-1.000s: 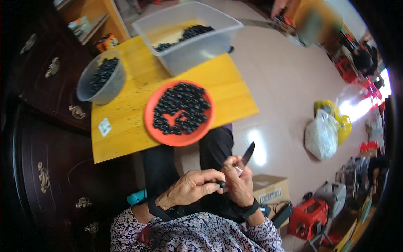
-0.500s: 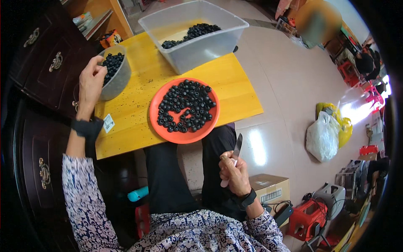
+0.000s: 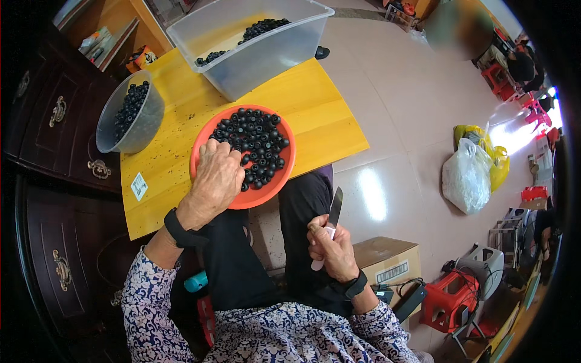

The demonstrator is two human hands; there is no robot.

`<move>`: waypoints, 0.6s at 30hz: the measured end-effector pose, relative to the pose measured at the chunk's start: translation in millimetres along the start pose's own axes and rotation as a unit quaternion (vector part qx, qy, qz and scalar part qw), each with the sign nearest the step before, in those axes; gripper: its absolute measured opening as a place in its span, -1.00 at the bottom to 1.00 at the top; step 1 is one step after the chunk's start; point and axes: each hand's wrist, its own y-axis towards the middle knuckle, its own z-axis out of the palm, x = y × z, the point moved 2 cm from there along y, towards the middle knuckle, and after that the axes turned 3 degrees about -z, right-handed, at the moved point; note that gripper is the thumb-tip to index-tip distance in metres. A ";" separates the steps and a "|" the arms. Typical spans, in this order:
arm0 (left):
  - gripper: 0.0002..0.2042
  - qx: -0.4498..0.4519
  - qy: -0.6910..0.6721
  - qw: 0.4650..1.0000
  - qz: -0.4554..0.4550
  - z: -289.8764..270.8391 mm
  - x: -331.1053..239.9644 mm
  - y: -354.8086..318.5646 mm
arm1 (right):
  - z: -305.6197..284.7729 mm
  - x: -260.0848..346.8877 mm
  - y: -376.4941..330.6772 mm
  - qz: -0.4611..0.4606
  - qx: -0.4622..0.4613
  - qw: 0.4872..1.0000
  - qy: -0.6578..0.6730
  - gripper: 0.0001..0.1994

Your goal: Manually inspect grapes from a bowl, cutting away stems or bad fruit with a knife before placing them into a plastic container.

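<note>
A shallow orange plate (image 3: 284, 181) carries many small black round pieces (image 3: 257, 142), bead-like, some with a hole. My left hand (image 3: 215, 175) reaches over the plate's left side with its fingers bent down among them; the fingertips are hidden, so what they pinch cannot be made out. Above my knee, my right hand (image 3: 331, 251) grips the pale pink handle of a small knife (image 3: 336, 209), blade pointing up. A clear round tub (image 3: 142, 130) at the left holds more black pieces. Behind the plate, a large clear plastic bin (image 3: 266, 63) also contains some.
The yellow board (image 3: 327, 124) under the containers is strewn with dark crumbs. Dark drawers (image 3: 45, 118) stand at its left. A cardboard box (image 3: 387, 257) and a red stool (image 3: 448, 302) are at my right. Tied plastic bags (image 3: 466, 175) lie on the tiled floor.
My left hand has moved from the tub at the left to the orange plate, lowering its fingers among the black pieces. My right hand still holds the knife. The view has shifted slightly.
</note>
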 end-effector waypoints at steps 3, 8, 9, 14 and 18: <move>-0.89 0.000 -0.013 1.000 -0.007 3.9 3.5 -1.0 | 1.7 1.5 0.0 0.004 0.007 1.000 0.008 -0.85; -0.86 0.007 -0.116 0.990 -0.083 -18.2 -2.7 -2.2 | 5.1 5.4 -6.2 -0.011 -0.004 1.000 -0.024 -0.88; -0.84 -0.008 -0.195 0.975 -0.103 -24.8 -9.2 -5.3 | 8.0 9.8 -10.2 -0.029 -0.020 0.996 -0.079 -0.88; -0.72 -0.021 -0.321 0.946 -0.034 -41.1 -64.2 -39.9 | 43.0 29.6 -18.5 -0.033 -0.028 0.998 -0.055 -0.85; -0.64 -0.039 -0.308 0.951 0.002 -31.5 -88.9 -53.1 | 56.9 32.1 -15.2 -0.060 -0.017 0.994 -0.085 -0.82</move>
